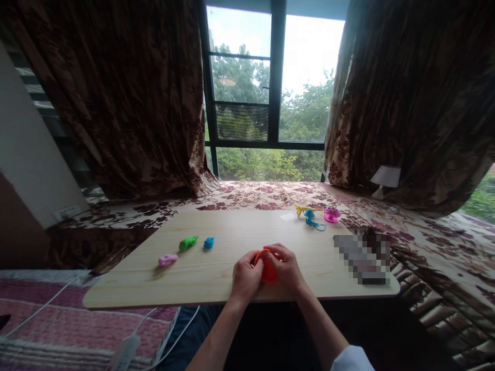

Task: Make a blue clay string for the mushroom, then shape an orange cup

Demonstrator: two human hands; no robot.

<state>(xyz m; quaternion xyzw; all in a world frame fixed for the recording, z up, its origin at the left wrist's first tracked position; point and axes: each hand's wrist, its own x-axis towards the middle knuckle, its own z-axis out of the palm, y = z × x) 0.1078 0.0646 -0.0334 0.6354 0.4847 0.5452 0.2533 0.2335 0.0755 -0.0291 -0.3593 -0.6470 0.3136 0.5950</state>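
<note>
Both of my hands are closed around an orange bowl-shaped piece of what looks like modelling clay [270,274], near the front of the wooden table [216,278]. My left hand [246,275] grips its left side, with the thumb at the rim. On the opposite side, my right hand [286,270] pinches the rim, its fingers curled over the top. Part of the orange piece is hidden by the fingers. To the left lie a pink lump [167,260], a green lump [188,243] and a small blue lump [209,242], apart from my hands.
At the table's far right stand a yellow figure [300,211], a blue mushroom-like figure [309,215] and a pink figure [331,214]. A pixelated dark object [361,259] lies at the right edge. A small lamp [386,178] stands beyond, and a power strip [127,353] lies at lower left.
</note>
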